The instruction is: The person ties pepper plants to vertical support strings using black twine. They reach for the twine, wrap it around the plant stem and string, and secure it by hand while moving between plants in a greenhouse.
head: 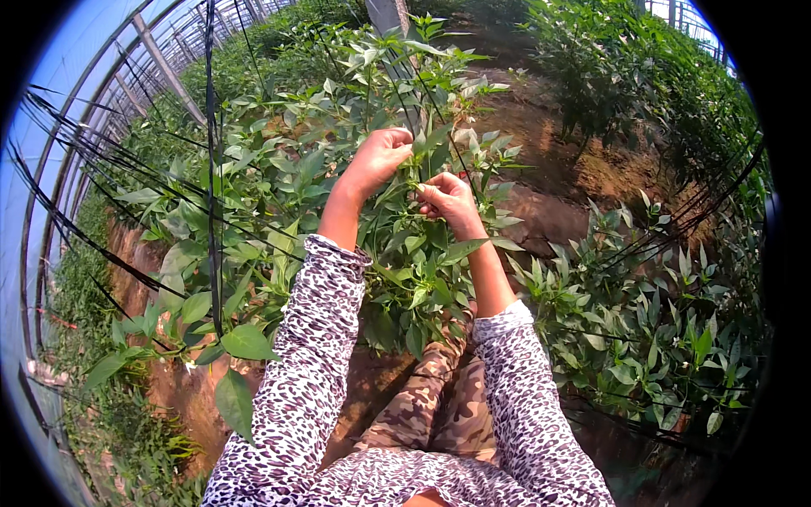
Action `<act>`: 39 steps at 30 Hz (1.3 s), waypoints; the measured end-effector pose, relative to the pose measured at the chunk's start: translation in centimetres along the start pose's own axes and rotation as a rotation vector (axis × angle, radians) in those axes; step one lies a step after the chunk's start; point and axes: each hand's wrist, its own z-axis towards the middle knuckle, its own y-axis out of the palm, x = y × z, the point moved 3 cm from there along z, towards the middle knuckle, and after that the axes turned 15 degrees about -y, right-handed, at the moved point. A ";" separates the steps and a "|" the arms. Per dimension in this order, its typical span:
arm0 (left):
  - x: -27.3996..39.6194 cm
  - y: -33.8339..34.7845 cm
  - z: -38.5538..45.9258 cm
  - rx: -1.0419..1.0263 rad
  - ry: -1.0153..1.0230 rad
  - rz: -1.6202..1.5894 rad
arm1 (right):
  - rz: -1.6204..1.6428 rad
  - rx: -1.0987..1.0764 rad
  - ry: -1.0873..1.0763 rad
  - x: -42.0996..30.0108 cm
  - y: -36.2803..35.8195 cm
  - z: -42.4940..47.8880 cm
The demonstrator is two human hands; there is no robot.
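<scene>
Both my hands are at the upper part of a leafy green pepper plant (421, 237) in front of my body. My left hand (383, 155) is at the upper left of the stem, its fingers curled in at a leafy shoot. Lower and to the right, my right hand (447, 199) pinches a thin green shoot (415, 186) between thumb and forefinger. Whether my left fingertips grip a stem or a string is hidden by the hand and leaves. Black strings (443, 117) run down close to both hands.
A concrete post (388, 19) stands just beyond the plant. Black cords (214, 158) hang and cross at the left, with more (709, 203) at the right. Pepper rows (640, 342) flank me, with bare soil (545, 146) between rows. Curved greenhouse framing (47, 171) bounds the left.
</scene>
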 end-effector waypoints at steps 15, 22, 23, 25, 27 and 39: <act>0.7 -0.3 -1.1 0.566 0.046 -0.191 | -0.717 0.458 -0.378 -1.1 0.6 -3.4; 7.1 9.0 -6.9 0.702 0.291 -0.167 | -1.041 0.547 -0.461 -6.1 1.8 -17.1; 8.4 10.2 -6.1 0.517 0.334 -0.314 | -1.026 0.536 -0.379 -6.3 2.1 -17.8; 11.4 13.3 -9.6 0.208 0.372 -0.586 | -1.012 0.433 -0.262 -6.6 3.2 -22.4; 15.0 16.1 -12.9 -0.123 0.397 -0.626 | -0.998 0.385 -0.165 -7.4 4.0 -26.5; 32.0 21.2 -19.8 -0.545 0.843 -0.365 | -1.025 0.553 -0.186 -15.5 7.3 -34.4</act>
